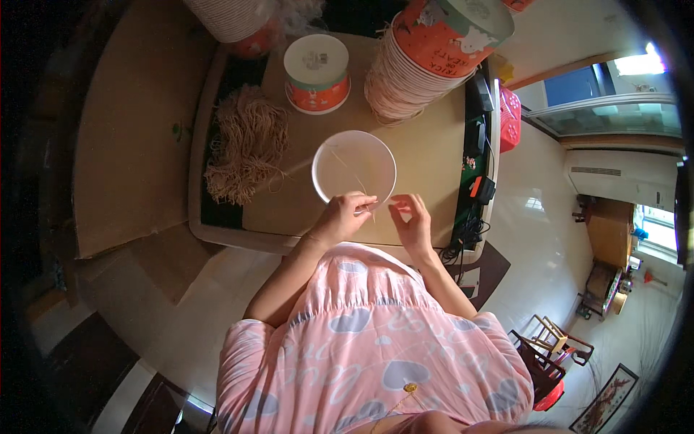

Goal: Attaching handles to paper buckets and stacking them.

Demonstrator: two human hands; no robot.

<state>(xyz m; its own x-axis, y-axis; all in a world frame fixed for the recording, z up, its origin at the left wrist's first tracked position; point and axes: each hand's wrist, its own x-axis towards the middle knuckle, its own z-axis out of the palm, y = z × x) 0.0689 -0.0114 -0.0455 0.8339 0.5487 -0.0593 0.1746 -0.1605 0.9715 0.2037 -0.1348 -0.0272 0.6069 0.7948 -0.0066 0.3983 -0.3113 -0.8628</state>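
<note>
A white paper tub [379, 163] stands mouth up on the brown board in front of me, its inside showing. A thin beige string [351, 172] runs across its mouth to the near rim. At that rim my left hand [345, 215] is closed, fingertips pinched on the string; a short end hangs just below them. My right hand [413, 224] is beside the rim on the right, thumb and fingers bent together in a pinch. Whatever lies between its fingertips is too small to make out.
A bundle of beige strings [249, 145] lies on the left. Behind the tub stand an upturned orange-and-white tub [316, 76] and a tall nested stack of tubs [423, 61], strings draped along it. Black cables [470, 230] and an orange-black device [482, 189] line the right edge. Cardboard [134, 137] rises at left.
</note>
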